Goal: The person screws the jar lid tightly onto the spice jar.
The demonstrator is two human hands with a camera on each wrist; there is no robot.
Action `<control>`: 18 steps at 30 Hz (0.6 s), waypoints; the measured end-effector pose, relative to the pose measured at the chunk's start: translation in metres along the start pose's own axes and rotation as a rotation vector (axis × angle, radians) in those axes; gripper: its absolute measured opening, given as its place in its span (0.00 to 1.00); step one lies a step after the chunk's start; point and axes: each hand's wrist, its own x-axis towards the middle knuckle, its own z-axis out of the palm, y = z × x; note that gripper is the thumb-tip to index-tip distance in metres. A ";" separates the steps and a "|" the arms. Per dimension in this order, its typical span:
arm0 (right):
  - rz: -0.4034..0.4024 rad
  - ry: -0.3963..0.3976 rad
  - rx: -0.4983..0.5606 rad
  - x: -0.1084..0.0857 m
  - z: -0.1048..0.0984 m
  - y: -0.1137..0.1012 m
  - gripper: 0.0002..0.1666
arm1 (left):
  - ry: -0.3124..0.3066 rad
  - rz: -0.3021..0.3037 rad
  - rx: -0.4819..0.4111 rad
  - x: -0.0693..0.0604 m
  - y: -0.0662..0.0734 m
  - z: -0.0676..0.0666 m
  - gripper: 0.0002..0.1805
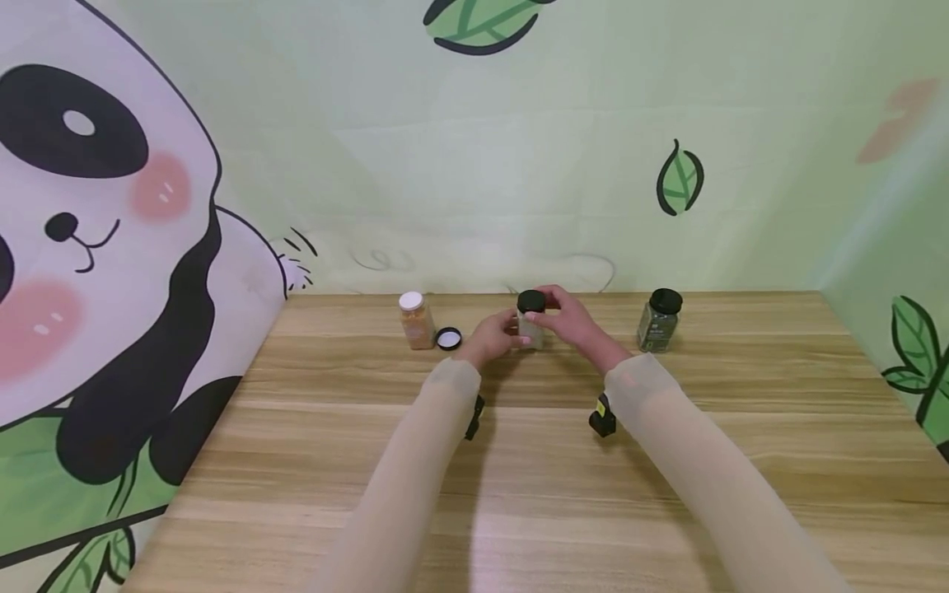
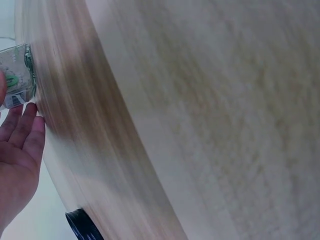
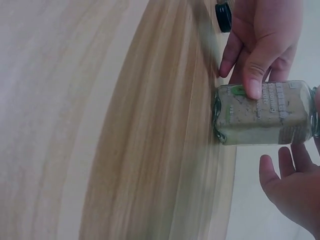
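Observation:
A glass spice jar [image 1: 530, 334] with a black lid [image 1: 530, 300] stands upright on the table at the back middle. My left hand [image 1: 489, 336] holds its glass body from the left. In the right wrist view the left thumb [image 3: 255, 90] lies across the printed label of the jar [image 3: 280, 112]. My right hand [image 1: 572, 319] grips the black lid from the right, thumb in front and fingers behind. The lid is mostly out of frame in the right wrist view. Pale powder shows inside the glass.
Left of the hands stands a jar with a white top and orange contents [image 1: 418, 326]. A loose black lid [image 1: 448, 338], pale inside, lies beside it. Another black-lidded jar [image 1: 658, 321] stands to the right. A printed wall backs the wooden table [image 1: 549, 494].

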 end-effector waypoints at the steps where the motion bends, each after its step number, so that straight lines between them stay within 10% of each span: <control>1: -0.001 -0.002 -0.004 0.000 -0.001 0.000 0.36 | 0.000 -0.001 0.004 0.000 0.000 0.000 0.37; 9: 0.087 -0.073 -0.068 -0.016 -0.010 0.008 0.45 | 0.006 -0.005 -0.009 0.002 -0.002 0.003 0.37; 18: 0.183 -0.214 -0.213 -0.057 -0.027 0.020 0.29 | -0.006 0.018 -0.003 0.003 -0.007 0.001 0.38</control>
